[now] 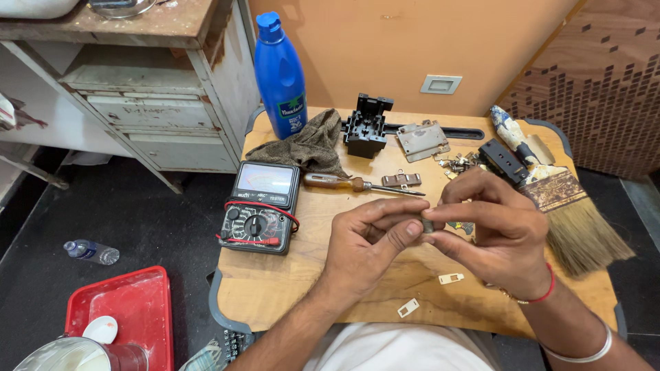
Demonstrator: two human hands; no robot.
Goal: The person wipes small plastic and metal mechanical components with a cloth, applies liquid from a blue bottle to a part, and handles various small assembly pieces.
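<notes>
Over the middle of a small wooden table [275, 288], my left hand [368, 244] and my right hand [498, 230] meet fingertip to fingertip. Both pinch one small grey metal part [427, 225] between thumbs and forefingers; most of it is hidden by the fingers. A screwdriver [361, 183] with an amber handle lies just beyond the hands. Two small white plastic pieces [451, 278] lie on the wood below my right hand.
An analog multimeter [261, 206] with red and black leads sits left of the hands. Behind are a brown rag [309, 145], blue bottle [280, 75], black plastic housing [366, 126], metal plate [422, 139], small loose metal parts [459, 163] and a paintbrush [557, 189]. A red tray [134, 309] lies on the floor.
</notes>
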